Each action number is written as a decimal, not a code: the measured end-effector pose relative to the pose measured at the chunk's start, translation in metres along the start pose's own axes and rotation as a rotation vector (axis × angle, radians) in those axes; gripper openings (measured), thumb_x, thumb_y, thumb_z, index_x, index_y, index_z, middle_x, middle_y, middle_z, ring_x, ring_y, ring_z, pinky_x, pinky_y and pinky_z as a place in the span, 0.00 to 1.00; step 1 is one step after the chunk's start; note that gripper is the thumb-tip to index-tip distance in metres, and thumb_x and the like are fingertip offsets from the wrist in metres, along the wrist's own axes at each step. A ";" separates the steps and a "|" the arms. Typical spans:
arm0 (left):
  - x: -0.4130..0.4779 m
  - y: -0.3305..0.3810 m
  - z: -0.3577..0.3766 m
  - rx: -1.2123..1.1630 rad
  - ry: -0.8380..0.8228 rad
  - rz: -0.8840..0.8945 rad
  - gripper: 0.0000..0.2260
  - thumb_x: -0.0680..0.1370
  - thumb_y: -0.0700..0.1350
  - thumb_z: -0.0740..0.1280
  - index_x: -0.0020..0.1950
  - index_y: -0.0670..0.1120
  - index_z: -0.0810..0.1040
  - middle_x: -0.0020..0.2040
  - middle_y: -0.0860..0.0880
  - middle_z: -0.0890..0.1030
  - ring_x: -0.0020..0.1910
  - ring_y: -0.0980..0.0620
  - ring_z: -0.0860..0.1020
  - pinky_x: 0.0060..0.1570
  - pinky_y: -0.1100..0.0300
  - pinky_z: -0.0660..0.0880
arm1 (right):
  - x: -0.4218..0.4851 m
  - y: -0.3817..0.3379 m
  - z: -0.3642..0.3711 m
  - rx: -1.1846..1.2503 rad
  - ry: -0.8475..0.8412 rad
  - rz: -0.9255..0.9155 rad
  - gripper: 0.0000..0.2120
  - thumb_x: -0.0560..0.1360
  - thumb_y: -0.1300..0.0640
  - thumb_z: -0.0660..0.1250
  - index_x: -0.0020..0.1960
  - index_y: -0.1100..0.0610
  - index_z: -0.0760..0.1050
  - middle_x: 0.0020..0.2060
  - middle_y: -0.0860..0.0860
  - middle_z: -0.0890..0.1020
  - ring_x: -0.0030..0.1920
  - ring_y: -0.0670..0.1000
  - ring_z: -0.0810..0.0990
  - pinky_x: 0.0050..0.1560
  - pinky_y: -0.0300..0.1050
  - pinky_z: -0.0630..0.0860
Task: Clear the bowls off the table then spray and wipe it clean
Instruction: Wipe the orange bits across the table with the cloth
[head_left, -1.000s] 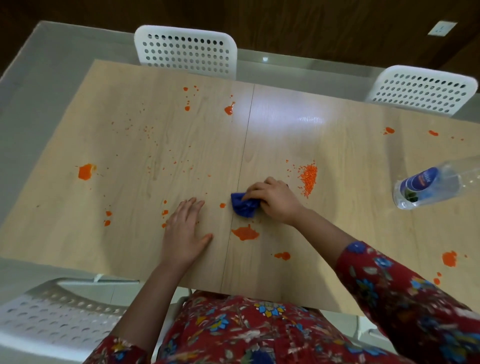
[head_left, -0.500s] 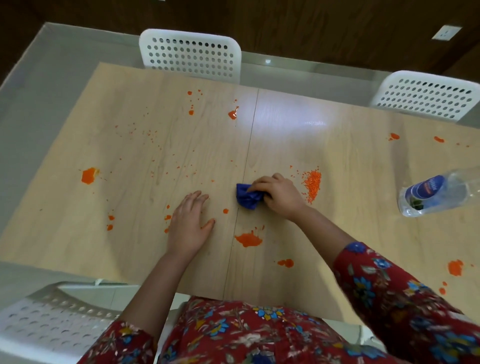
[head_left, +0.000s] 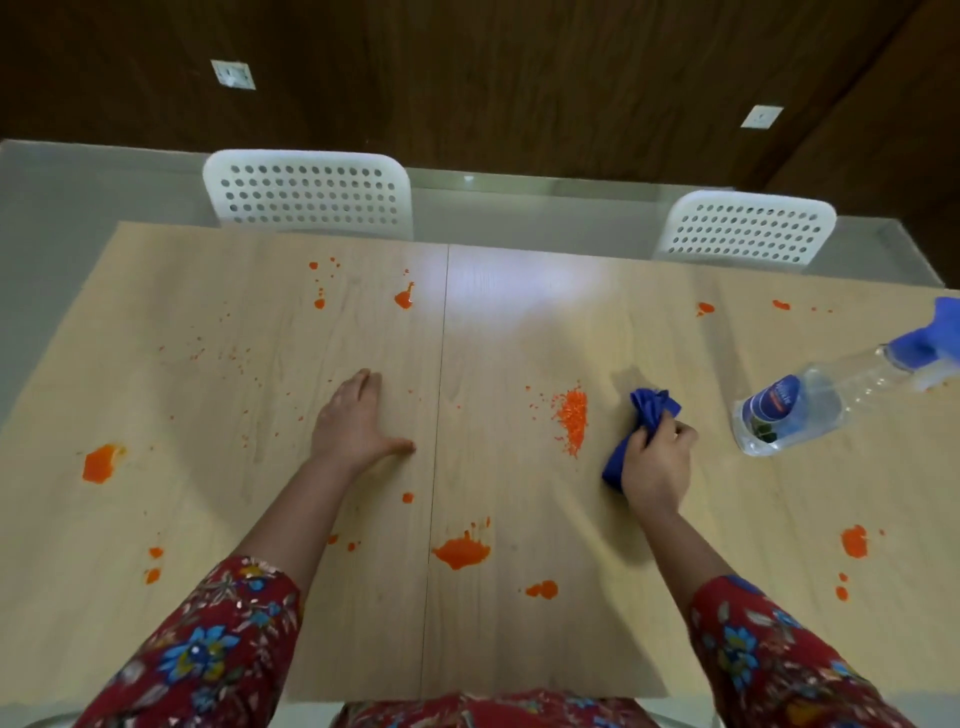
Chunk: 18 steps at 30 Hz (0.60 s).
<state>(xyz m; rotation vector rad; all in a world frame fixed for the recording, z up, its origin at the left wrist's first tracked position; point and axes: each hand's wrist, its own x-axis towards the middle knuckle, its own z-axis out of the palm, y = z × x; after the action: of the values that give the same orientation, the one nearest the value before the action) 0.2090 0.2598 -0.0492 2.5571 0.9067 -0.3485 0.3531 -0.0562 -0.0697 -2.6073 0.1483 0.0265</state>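
Observation:
A light wooden table (head_left: 519, 322) is spotted with orange stains and crumbs. My right hand (head_left: 657, 462) grips a crumpled blue cloth (head_left: 644, 415) and holds it on the table, just right of a pile of orange crumbs (head_left: 571, 418). My left hand (head_left: 356, 421) lies flat on the table left of the centre seam, fingers spread, holding nothing. A clear spray bottle (head_left: 831, 400) with a blue trigger head lies on its side at the right edge. No bowls are in view.
Orange stains lie at the left (head_left: 101, 462), near the front centre (head_left: 461, 552) and at the right (head_left: 854, 540). Two white perforated chairs (head_left: 311, 192) (head_left: 748, 228) stand at the far side. A dark wooden wall is behind.
My right hand has carried the blue cloth from left of the crumb pile to its right side. The view has tilted up. My left hand stays flat on the table.

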 end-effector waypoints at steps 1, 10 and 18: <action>0.003 -0.001 -0.002 0.002 -0.007 -0.015 0.53 0.64 0.65 0.75 0.79 0.47 0.50 0.79 0.49 0.51 0.77 0.48 0.52 0.74 0.49 0.56 | -0.004 -0.005 0.007 -0.011 0.014 -0.019 0.19 0.79 0.58 0.60 0.69 0.62 0.66 0.61 0.61 0.69 0.48 0.64 0.77 0.46 0.51 0.73; 0.008 0.001 -0.002 -0.014 -0.006 -0.089 0.55 0.60 0.63 0.78 0.79 0.50 0.51 0.79 0.52 0.50 0.77 0.49 0.51 0.72 0.48 0.60 | -0.064 -0.119 0.073 -0.022 -0.178 -0.200 0.25 0.80 0.50 0.59 0.75 0.53 0.60 0.66 0.53 0.65 0.49 0.53 0.78 0.45 0.50 0.79; 0.007 0.004 -0.010 0.038 -0.002 -0.067 0.56 0.58 0.66 0.77 0.78 0.50 0.54 0.78 0.52 0.54 0.76 0.50 0.55 0.70 0.49 0.63 | -0.042 -0.121 0.064 0.268 -0.123 -0.288 0.21 0.79 0.56 0.61 0.72 0.52 0.66 0.64 0.49 0.68 0.51 0.49 0.76 0.48 0.45 0.76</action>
<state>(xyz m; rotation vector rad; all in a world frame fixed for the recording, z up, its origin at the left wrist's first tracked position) 0.2175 0.2656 -0.0417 2.5644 0.9954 -0.3913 0.3253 0.0841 -0.0613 -2.3276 -0.2506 0.0600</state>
